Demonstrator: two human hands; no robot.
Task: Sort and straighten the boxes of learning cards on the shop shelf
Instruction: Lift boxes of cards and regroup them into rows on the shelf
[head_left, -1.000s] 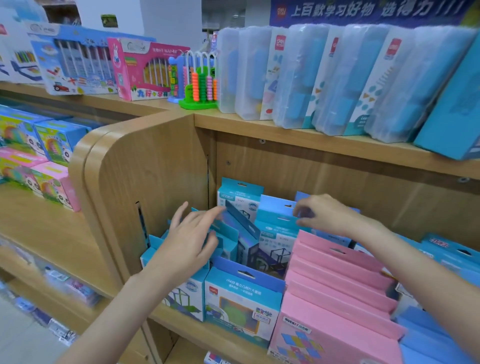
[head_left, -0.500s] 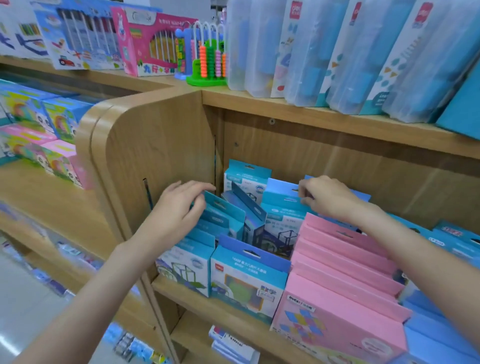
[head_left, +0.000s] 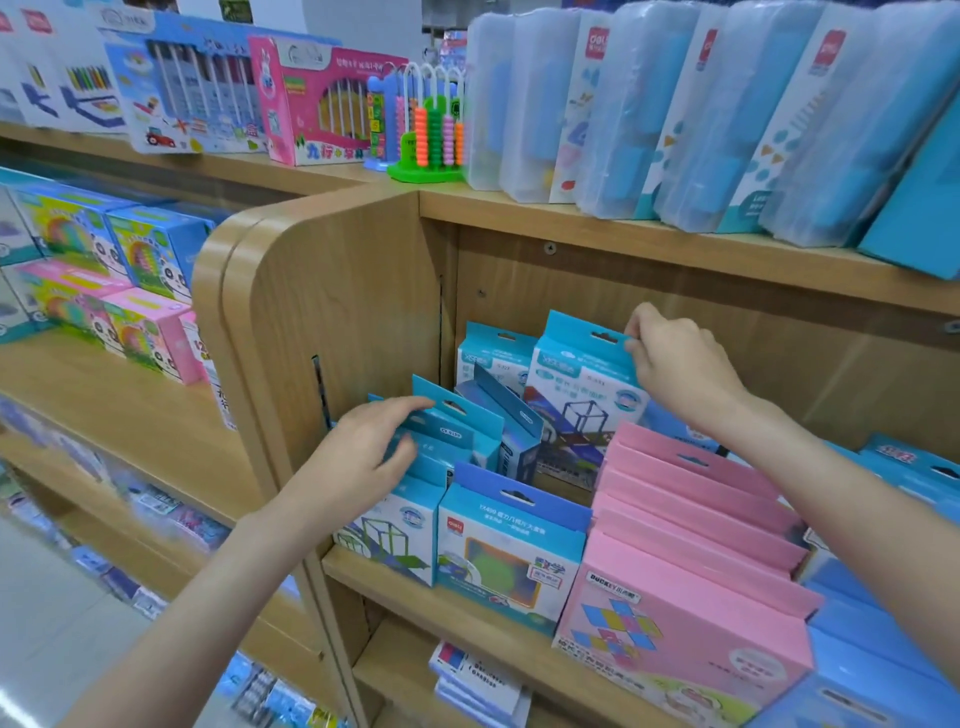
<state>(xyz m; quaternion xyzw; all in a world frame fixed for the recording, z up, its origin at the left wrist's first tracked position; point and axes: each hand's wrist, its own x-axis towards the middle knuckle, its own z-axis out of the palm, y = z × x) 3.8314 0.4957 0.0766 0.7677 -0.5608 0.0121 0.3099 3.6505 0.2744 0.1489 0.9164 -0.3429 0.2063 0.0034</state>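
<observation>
Lifted blue card box (head_left: 584, 374), raised above its row at the back of the middle shelf (head_left: 467, 613), upright, front face toward the camera. Pinched at its top right corner, by the hanging tab, in the right hand (head_left: 675, 358): fingers curled round the tab edge, grip closed on the box from the right. Just left of it, another blue box (head_left: 493, 353) standing against the back panel. In front of that, a tilted blue box (head_left: 511, 431) leaning askew between the rows. Further left, a leaning stack of blue boxes (head_left: 457, 431) by the wooden side panel (head_left: 337, 312); left hand (head_left: 363, 452) laid on it, fingers fairly straight over the tabs, thumb against the front, pressing rather than clasping, grip not closed round anything. Lifted box well apart from the left hand, with the tilted box between. At the shelf's front edge, two blue boxes (head_left: 511, 556) side by side. To the right, a stepped row of pink boxes (head_left: 685, 582), then more blue ones. On the top shelf (head_left: 675, 244), clear plastic cases (head_left: 649, 114) and a bead abacus (head_left: 431, 130).
</observation>
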